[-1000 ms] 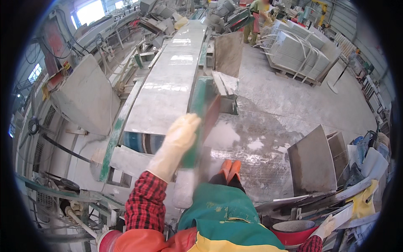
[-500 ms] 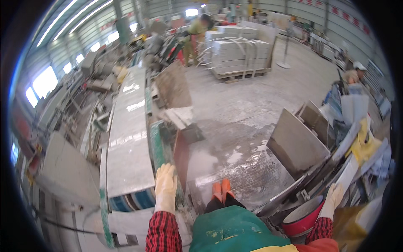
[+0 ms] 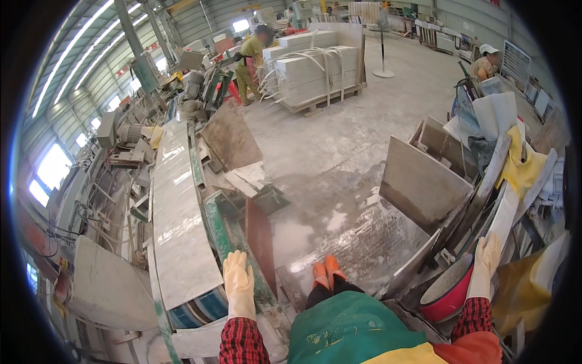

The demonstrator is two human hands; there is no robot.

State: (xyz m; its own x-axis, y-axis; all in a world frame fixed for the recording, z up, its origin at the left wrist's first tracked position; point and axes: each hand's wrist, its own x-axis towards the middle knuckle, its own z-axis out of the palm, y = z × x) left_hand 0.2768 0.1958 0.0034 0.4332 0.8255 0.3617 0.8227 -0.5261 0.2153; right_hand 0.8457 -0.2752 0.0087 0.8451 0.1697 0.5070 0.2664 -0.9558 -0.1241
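Observation:
My left hand (image 3: 239, 280), in a cream rubber glove, lies flat with its fingers stretched along the edge of a long, wet conveyor belt (image 3: 182, 227) and its green frame (image 3: 218, 227). My right hand (image 3: 485, 262), gloved alike, reaches out at the right beside a long whitish strip (image 3: 505, 212). Its fingers point forward and seem to rest against the strip's near end; I cannot tell whether they press on it. Just left of that wrist stands a red round tub (image 3: 447, 294) with a grey top. Neither hand holds anything that I can see.
Grey slabs (image 3: 424, 182) lean at the right, near yellow cloth (image 3: 524, 159). A brown board (image 3: 260, 242) stands beside the conveyor. Strapped white blocks (image 3: 315, 70) sit on a pallet ahead. One person (image 3: 250, 64) stands left of them; another (image 3: 485, 64) is at far right.
The whole view has shifted, with the pallet and far people now further left. My left hand stays at the conveyor edge; my right hand stays by the strip, fingers now stretched further forward.

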